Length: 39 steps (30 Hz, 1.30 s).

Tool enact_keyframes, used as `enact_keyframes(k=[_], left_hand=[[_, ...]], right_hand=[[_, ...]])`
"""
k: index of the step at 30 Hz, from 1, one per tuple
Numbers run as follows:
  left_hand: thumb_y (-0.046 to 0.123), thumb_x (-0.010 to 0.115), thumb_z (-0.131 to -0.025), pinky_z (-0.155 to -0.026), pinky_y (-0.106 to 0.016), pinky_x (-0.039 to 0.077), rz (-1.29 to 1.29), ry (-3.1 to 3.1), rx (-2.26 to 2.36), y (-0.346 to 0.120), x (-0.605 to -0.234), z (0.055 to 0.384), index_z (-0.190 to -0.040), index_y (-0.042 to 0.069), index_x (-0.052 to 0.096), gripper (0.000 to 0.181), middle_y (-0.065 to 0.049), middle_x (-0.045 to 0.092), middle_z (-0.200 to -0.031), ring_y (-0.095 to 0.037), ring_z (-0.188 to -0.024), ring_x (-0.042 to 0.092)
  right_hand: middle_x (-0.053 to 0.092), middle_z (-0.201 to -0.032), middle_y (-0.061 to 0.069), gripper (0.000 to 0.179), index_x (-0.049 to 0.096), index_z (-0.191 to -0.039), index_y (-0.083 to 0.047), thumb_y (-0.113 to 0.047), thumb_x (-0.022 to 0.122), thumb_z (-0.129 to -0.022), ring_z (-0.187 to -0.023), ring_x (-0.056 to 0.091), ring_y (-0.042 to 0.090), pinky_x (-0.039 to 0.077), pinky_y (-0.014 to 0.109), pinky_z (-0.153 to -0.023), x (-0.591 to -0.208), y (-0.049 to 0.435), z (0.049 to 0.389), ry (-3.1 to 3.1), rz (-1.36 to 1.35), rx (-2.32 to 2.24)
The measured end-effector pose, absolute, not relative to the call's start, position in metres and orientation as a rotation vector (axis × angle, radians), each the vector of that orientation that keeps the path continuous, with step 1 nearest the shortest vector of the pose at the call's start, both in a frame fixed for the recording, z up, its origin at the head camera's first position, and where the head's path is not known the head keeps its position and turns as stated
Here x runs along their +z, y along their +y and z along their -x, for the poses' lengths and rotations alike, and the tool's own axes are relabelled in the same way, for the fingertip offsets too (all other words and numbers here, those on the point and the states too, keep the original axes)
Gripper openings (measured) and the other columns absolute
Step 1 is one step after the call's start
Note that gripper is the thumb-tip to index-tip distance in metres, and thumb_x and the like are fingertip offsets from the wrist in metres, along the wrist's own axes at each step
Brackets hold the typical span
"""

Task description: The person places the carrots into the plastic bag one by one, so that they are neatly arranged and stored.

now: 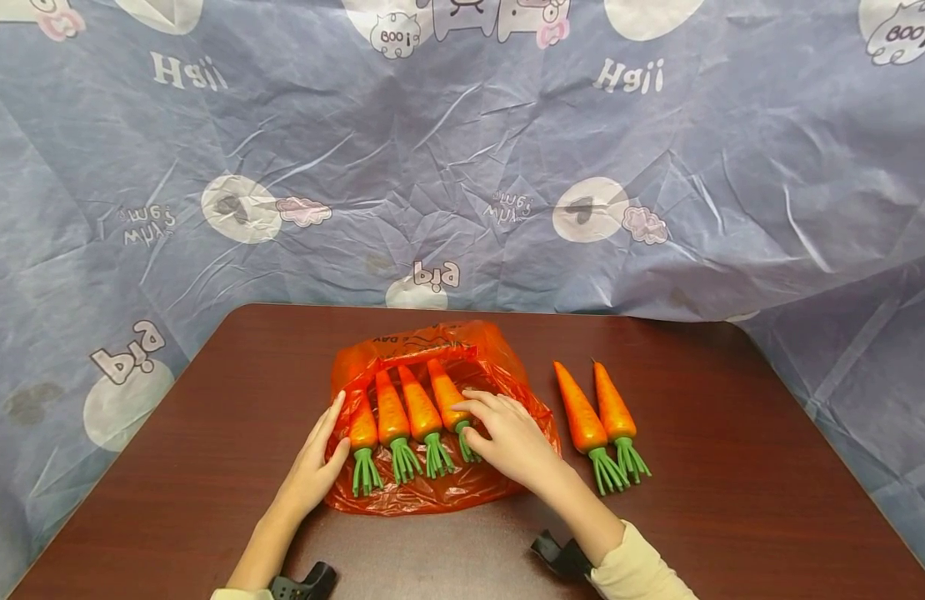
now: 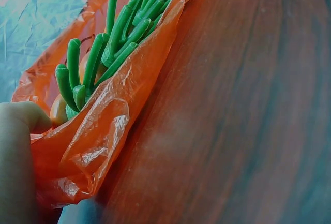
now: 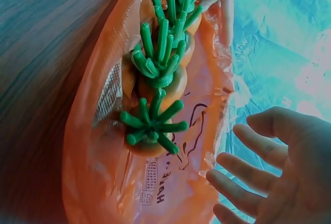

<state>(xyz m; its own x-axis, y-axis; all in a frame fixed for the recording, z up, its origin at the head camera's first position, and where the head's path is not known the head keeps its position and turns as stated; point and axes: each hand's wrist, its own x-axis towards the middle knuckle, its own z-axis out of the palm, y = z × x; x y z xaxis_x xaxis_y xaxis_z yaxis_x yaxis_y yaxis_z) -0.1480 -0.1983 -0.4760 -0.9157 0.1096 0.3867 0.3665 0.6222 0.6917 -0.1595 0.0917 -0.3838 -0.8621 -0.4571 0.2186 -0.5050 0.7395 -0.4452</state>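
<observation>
A red plastic bag [image 1: 432, 500] lies on the table with its mouth toward me. Several orange carrots [image 1: 392, 412] with green stalks lie side by side in it, stalks at the opening. At the bag's left edge, my left hand [image 1: 312, 458] holds the rim, thumb [image 2: 31, 116] on the inner side beside the leftmost carrot. My right hand [image 1: 511, 433] hovers over the bag's right side near the rightmost carrot [image 1: 446, 396]. Its fingers are spread and hold nothing, as the right wrist view shows. Two more carrots [image 1: 580, 412] lie right of the bag.
The dark brown wooden table [image 1: 732, 500] has rounded far corners. A blue-grey printed cloth [image 1: 447, 150] hangs behind it and along both sides. Black wrist straps [image 1: 560, 554] sit on both forearms, next to pale yellow sleeves.
</observation>
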Motion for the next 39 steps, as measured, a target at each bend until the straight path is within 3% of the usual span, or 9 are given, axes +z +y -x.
enact_keyframes(k=[3, 5, 8, 12, 23, 26, 31, 33, 39], left_hand=[[0.016, 0.052, -0.091, -0.104, -0.012, 0.015, 0.371, -2.550, -1.195, -0.198, -0.475, 0.148, -0.146, 0.028, 0.018, 0.066, -0.010, 0.032, -0.146, -0.030, -0.130, 0.032], [0.014, 0.052, -0.091, -0.108, -0.023, 0.021, 0.383, -2.543, -1.201, -0.199, -0.475, 0.148, -0.146, 0.027, 0.018, 0.066, -0.012, 0.031, -0.146, -0.031, -0.130, 0.032], [0.013, 0.053, -0.091, -0.108, -0.020, 0.021, 0.399, -2.525, -1.210, -0.199, -0.474, 0.148, -0.146, 0.025, 0.019, 0.066, -0.012, 0.031, -0.146, -0.029, -0.131, 0.031], [0.010, 0.054, -0.090, -0.097, 0.001, 0.011, 0.417, -2.498, -1.224, -0.198, -0.474, 0.149, -0.146, 0.022, 0.022, 0.066, -0.013, 0.032, -0.145, -0.030, -0.131, 0.031], [0.010, 0.053, -0.090, -0.097, 0.000, 0.010, 0.416, -2.508, -1.219, -0.198, -0.476, 0.149, -0.146, 0.022, 0.020, 0.065, -0.014, 0.032, -0.145, -0.034, -0.129, 0.031], [0.013, 0.052, -0.091, -0.102, -0.007, 0.013, 0.401, -2.525, -1.206, -0.198, -0.475, 0.149, -0.146, 0.024, 0.019, 0.065, -0.013, 0.031, -0.145, -0.033, -0.130, 0.031], [0.016, 0.051, -0.092, -0.107, -0.038, 0.025, 0.376, -2.557, -1.198, -0.199, -0.474, 0.148, -0.146, 0.027, 0.017, 0.065, -0.011, 0.030, -0.146, -0.030, -0.131, 0.031], [0.016, 0.051, -0.092, -0.106, -0.042, 0.025, 0.374, -2.560, -1.207, -0.199, -0.474, 0.147, -0.146, 0.028, 0.017, 0.065, -0.010, 0.030, -0.146, -0.029, -0.131, 0.031], [0.015, 0.052, -0.092, -0.102, -0.007, 0.013, 0.391, -2.541, -1.226, -0.199, -0.474, 0.147, -0.146, 0.028, 0.017, 0.066, -0.011, 0.030, -0.146, -0.030, -0.131, 0.030]], right_hand=[[0.054, -0.130, 0.003, 0.031, 0.062, -0.116, -0.020, -0.022, 0.058, -0.086, -0.122, 0.047, 0.026, 0.030, 0.048, -0.104, -0.382, 0.096, 0.157, -2.815, -0.753, 0.782], [0.055, -0.128, 0.002, 0.030, 0.062, -0.115, -0.020, -0.022, 0.059, -0.085, -0.120, 0.048, 0.025, 0.031, 0.047, -0.103, -0.380, 0.100, 0.156, -2.799, -0.731, 0.787], [0.057, -0.125, -0.001, 0.029, 0.063, -0.113, -0.021, -0.021, 0.060, -0.085, -0.118, 0.050, 0.024, 0.033, 0.047, -0.102, -0.379, 0.105, 0.154, -2.776, -0.698, 0.771], [0.059, -0.122, -0.001, 0.027, 0.064, -0.111, -0.022, -0.021, 0.060, -0.085, -0.116, 0.051, 0.024, 0.034, 0.048, -0.101, -0.380, 0.114, 0.150, -2.738, -0.645, 0.778], [0.060, -0.118, 0.001, 0.028, 0.063, -0.112, -0.018, -0.019, 0.062, -0.084, -0.113, 0.053, 0.024, 0.035, 0.049, -0.099, -0.384, 0.143, 0.141, -2.641, -0.569, 0.833], [0.060, -0.119, 0.000, 0.030, 0.063, -0.113, -0.019, -0.019, 0.064, -0.083, -0.113, 0.053, 0.025, 0.035, 0.049, -0.098, -0.384, 0.154, 0.139, -2.630, -0.554, 0.809], [0.059, -0.122, 0.002, 0.033, 0.062, -0.114, -0.018, -0.019, 0.065, -0.082, -0.114, 0.052, 0.026, 0.033, 0.051, -0.098, -0.381, 0.171, 0.134, -2.619, -0.524, 0.786], [0.059, -0.122, 0.002, 0.034, 0.062, -0.115, -0.018, -0.018, 0.065, -0.081, -0.114, 0.052, 0.026, 0.033, 0.051, -0.098, -0.380, 0.177, 0.132, -2.610, -0.510, 0.773], [0.058, -0.122, 0.006, 0.034, 0.061, -0.115, -0.016, -0.017, 0.065, -0.081, -0.114, 0.050, 0.031, 0.032, 0.053, -0.095, -0.380, 0.198, 0.131, -2.598, -0.458, 0.753]])
